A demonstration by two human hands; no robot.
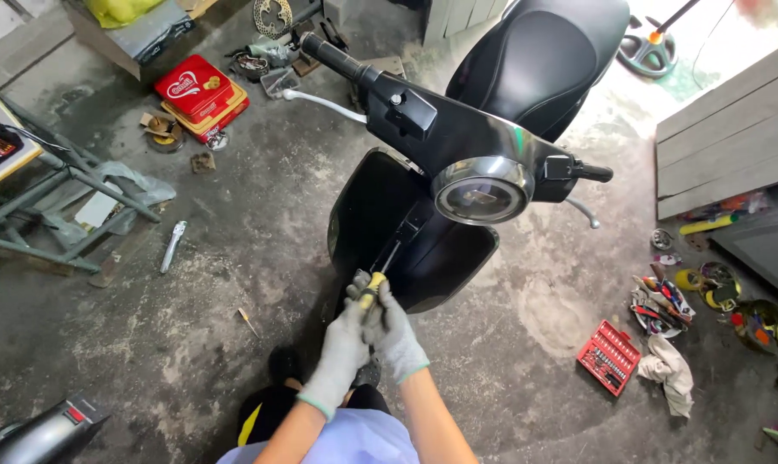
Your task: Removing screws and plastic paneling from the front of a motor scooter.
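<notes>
Both hands wear grey gloves. The left hand (342, 348) and the right hand (395, 335) meet on one yellow-handled screwdriver (373, 286), fingers (361, 302) of both wrapped tight around its handle. Just beyond the fingers, the shaft runs up against the front panel of the black scooter (406, 232); the headlight (481, 191) sits farther beyond, up and to the right. Well right of the fingers, on the concrete floor (234, 258), lies a red socket set (609, 356) beside a rag (668, 368).
</notes>
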